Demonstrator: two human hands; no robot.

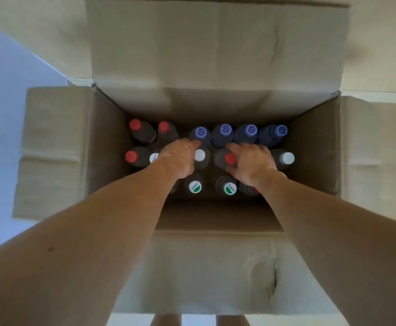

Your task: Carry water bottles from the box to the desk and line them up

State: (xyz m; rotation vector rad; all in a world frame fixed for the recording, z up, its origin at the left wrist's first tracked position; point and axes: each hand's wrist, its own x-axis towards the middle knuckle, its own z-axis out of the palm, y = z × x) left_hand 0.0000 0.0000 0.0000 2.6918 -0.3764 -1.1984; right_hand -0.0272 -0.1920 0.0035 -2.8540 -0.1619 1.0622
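Head view straight down into an open cardboard box (93,142), all four flaps folded out, far flap up against the wall. Box is full of upright bottles, caps up, in roughly three rows. Far row: two red-capped bottles (135,124) on the left, then four purple-capped bottles (225,130) running to the right wall; the rightmost one leans right. Middle row: another red cap at far left, a white cap with printed logo partly hidden under the left wrist, a plain white-capped bottle (199,155), a red-capped one between the hands, and a plain white cap at far right. Near row: two bottles with green-and-white logo caps (195,186), plus one more cap mostly hidden under the right wrist. Both arms are bare and reach into the box from the near side. Left hand (180,158) lies palm down over the middle row, fingers extended toward the leftmost purple cap, fingertips at or touching it; grip released, nothing held. Right hand (253,158) is palm down too, fingers spread, index tip reaching the gap between the second and third purple caps, thumb beside the red cap in the middle row; grip looks released, no bottle closed on, though contact under the palm can't be read. Every bottle in view is in the box. Floor is pale tile; the bench is out of view.
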